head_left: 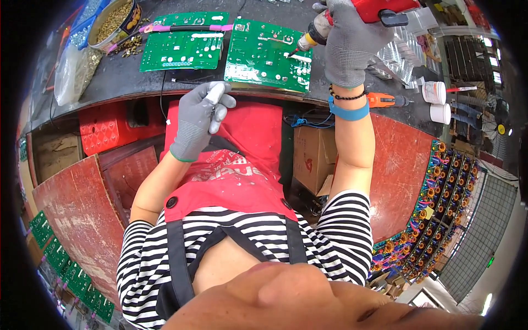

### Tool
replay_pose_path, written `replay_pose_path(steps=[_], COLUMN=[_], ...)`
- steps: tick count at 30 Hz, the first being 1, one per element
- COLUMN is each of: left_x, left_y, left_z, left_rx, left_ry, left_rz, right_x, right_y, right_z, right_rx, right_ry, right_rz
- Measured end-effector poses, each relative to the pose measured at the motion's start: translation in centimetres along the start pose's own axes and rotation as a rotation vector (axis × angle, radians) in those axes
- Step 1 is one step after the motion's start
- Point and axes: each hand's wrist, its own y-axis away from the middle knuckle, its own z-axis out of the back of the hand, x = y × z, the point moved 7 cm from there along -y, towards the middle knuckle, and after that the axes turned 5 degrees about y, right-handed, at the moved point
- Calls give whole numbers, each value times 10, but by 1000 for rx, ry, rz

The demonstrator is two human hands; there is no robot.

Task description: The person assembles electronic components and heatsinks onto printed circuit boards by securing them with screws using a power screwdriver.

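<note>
My right hand (352, 47), in a grey knitted glove, is wrapped round a red cordless power screwdriver (369, 10). Its thin bit angles down onto the right part of a green circuit board (267, 60) lying flat on the bench. Another green circuit board (181, 52) lies just to its left, with a black cable (187, 28) with pink ends across its top. My left hand (203, 113), gloved in grey with whitish fingertips, hovers by the bench's front edge, below the boards. Its fingers are curled together; what they may hold is hidden.
At the far left stands a tub of small brass-coloured screws (113, 25), beside a clear plastic bag (71, 74). An orange screwdriver (385, 100) and two white jars (434, 92) sit at the right. Silvery metal parts (399, 58) are piled behind them. Component-filled boards (434, 209) stand lower right.
</note>
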Motion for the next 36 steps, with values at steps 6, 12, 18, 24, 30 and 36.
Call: replay_pose_path(steps=[6, 12, 18, 24, 30, 36], left_x=[-11, -12, -13, -3, 12, 69], left_y=[-6, -10, -8, -7, 15, 20], left_z=[-13, -14, -13, 2, 8, 32], left_rx=[20, 28, 13, 57, 118, 136], left_ry=[53, -21, -25, -31, -69, -29], left_rz=[-55, -65, -84, -62, -1, 303], right_x=[3, -12, -26, 4, 30, 34], right_y=[9, 6, 7, 4, 13, 44], right_z=[-8, -1, 5, 0, -17, -39], right_rx=[-11, -88, -17, 11, 169, 202], right_ry=[108, 52, 69, -64, -78, -39], right_rz=[-119, 33, 7, 15, 46, -136])
